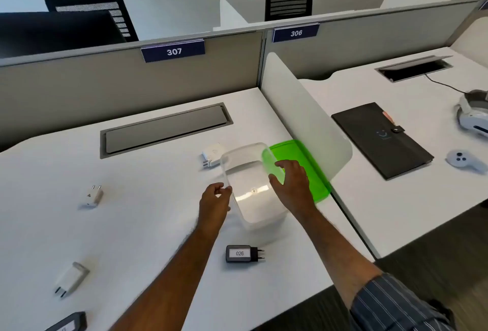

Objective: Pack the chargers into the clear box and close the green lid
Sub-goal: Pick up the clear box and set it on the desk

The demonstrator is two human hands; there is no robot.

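The clear box (250,204) sits open and empty on the white desk. My left hand (215,198) grips its left rim. My right hand (290,182) holds the green lid (311,167), which tilts up off the box's right side against the divider. Several chargers lie loose on the desk: a white one (212,154) just behind the box, a small white one (93,196) at the left, a long white one (71,279) lower left, a black one labelled 026 (243,253) in front of the box, and a dark one (68,324) at the bottom edge.
A white divider panel (303,116) stands right of the box. A grey cable hatch (166,128) is set in the desk behind. The neighbouring desk holds a black folder (380,137), a headset (472,114) and a controller (462,160).
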